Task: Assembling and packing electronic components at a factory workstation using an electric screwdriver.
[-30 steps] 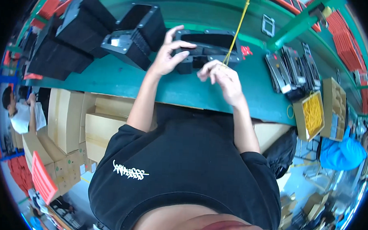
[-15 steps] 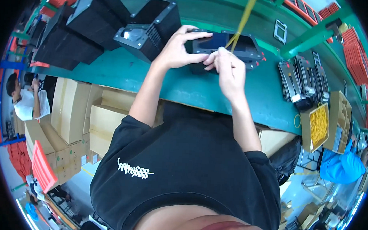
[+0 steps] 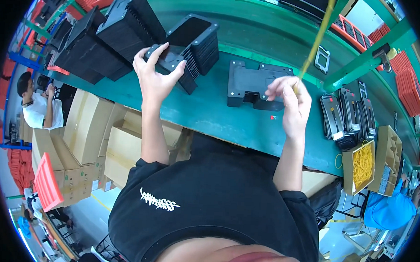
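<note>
A green bench (image 3: 247, 128) runs from nine o'clock to three o'clock. Cardboard boxes (image 3: 92, 140) stack below it at eight o'clock on a pale floor (image 3: 92, 205). Red crates (image 3: 411, 88) sit at two o'clock, green frame bars (image 3: 362, 67) at one o'clock.

Matt black plastic block (image 3: 255, 84), smooth green benchtop (image 3: 210, 117)

A black moulded plastic tray (image 3: 168, 59) sits tilted atop the leaning stack of like trays (image 3: 199, 51). Right of that stack, a flat black fixture block (image 3: 252, 83) lies on the green bench (image 3: 211, 112).
</note>
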Action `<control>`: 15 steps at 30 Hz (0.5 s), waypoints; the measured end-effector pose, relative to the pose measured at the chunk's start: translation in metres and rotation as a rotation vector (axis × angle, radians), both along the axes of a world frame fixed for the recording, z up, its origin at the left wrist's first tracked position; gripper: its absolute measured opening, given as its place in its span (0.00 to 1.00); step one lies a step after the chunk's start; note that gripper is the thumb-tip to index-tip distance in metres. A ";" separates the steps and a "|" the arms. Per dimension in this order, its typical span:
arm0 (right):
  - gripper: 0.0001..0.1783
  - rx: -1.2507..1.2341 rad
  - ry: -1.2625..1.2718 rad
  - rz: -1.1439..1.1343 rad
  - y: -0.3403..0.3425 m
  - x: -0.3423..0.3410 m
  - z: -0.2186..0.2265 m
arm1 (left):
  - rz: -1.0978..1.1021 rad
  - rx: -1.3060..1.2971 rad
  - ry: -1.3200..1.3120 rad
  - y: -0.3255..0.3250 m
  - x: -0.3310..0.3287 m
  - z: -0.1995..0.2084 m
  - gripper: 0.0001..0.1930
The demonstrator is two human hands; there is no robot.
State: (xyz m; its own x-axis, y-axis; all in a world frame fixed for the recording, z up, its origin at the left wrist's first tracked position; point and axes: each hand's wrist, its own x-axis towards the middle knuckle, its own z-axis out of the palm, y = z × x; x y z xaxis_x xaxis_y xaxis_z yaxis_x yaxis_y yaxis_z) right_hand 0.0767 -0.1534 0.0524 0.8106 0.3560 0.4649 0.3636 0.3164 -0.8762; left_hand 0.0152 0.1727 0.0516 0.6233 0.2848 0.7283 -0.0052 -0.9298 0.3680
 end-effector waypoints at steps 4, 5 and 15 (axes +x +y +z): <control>0.21 -0.047 0.086 -0.111 -0.003 -0.003 0.034 | 0.063 -0.066 0.047 0.004 0.000 -0.006 0.33; 0.28 -0.120 0.033 -0.239 -0.007 -0.007 0.041 | 0.072 -0.075 0.051 0.005 0.000 -0.008 0.34; 0.46 -0.119 -0.628 -0.601 -0.070 -0.066 0.136 | -0.058 -0.226 0.105 0.020 0.007 -0.021 0.35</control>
State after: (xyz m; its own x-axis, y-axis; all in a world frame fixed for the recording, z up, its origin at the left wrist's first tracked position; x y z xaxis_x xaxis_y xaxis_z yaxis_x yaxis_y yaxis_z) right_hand 0.0107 -0.2237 0.1884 0.4830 0.0256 0.8752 0.8656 -0.1643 -0.4729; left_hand 0.0219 0.1924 0.0309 0.7121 0.3945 0.5808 -0.0068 -0.8233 0.5676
